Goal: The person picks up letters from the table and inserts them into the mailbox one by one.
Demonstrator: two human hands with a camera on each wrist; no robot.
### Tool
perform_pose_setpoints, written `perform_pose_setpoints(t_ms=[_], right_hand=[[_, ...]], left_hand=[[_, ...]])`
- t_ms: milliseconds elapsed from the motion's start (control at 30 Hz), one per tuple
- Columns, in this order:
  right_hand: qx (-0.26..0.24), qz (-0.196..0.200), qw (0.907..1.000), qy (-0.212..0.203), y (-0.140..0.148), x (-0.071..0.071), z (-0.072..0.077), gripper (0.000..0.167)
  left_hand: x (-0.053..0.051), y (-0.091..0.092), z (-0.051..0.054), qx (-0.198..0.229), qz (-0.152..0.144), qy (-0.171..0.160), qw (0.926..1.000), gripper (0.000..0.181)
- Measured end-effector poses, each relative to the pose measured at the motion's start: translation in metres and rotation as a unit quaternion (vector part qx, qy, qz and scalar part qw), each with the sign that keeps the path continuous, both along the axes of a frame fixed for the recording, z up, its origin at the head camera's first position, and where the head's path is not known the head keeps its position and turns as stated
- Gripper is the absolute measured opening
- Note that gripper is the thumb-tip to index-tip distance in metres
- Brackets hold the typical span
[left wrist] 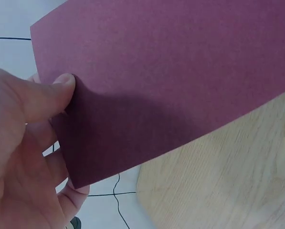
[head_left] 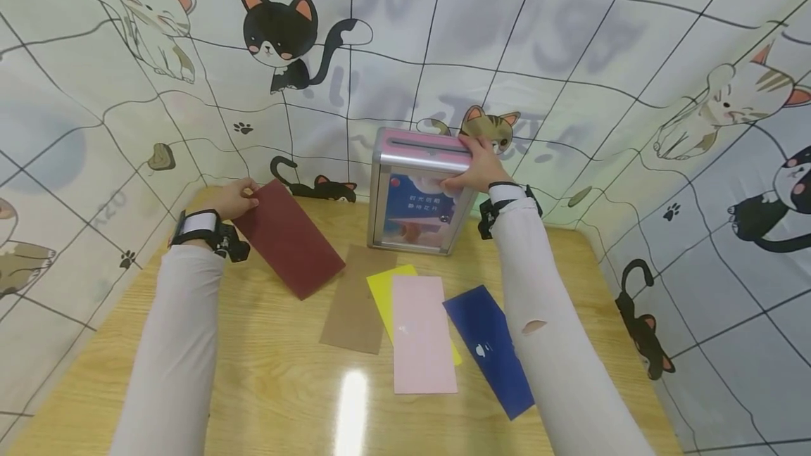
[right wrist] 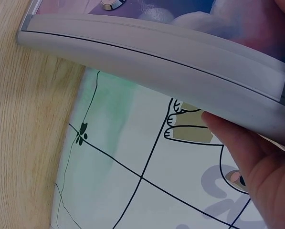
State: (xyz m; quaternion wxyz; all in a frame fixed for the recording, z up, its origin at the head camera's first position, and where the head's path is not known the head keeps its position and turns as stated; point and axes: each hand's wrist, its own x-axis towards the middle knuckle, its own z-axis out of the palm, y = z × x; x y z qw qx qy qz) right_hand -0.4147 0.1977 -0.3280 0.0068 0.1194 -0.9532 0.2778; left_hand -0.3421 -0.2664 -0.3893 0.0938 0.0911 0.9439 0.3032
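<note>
In the head view my left hand (head_left: 229,200) pinches a dark red oblong paper (head_left: 288,239) by its upper left end. The paper slants down to the right above the table. In the left wrist view the thumb of my left hand (left wrist: 27,124) lies on the paper's face, and the fingers are behind it. A silver-framed box (head_left: 415,192) with a pink slotted top and a picture front stands upright at the back. My right hand (head_left: 476,166) grips its upper right corner, thumb on the front. The right wrist view shows my right hand (right wrist: 261,167) against the box's silver edge (right wrist: 152,64).
On the wooden table (head_left: 272,371) lie a brown paper (head_left: 355,308), a yellow paper (head_left: 380,290) partly under a pink paper (head_left: 423,336), and a blue paper (head_left: 491,350) beside my right forearm. A cat-patterned, grid-lined covering (head_left: 405,27) encloses the back and sides.
</note>
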Motion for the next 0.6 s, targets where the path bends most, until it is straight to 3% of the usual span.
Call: perform_pose_setpoints(t_ms=[133,433,600], right_hand=[[-0.002,-0.001,1.0000,-0.003,-0.002,0.004,0.001,0.106],[0.002,-0.009,0.9999,-0.009,-0.006,0.012,0.007,0.105],[0.002,-0.010,0.9999,-0.007,-0.004,0.009,0.005,0.106]], left_hand=[[-0.001,-0.003,0.000,0.024,0.007,-0.011,0.9996,0.022],[-0.005,-0.016,-0.004,-0.008,0.020,-0.007,0.9998,0.032],[-0.002,-0.015,-0.003,0.054,0.010,-0.027,0.9981,0.026]])
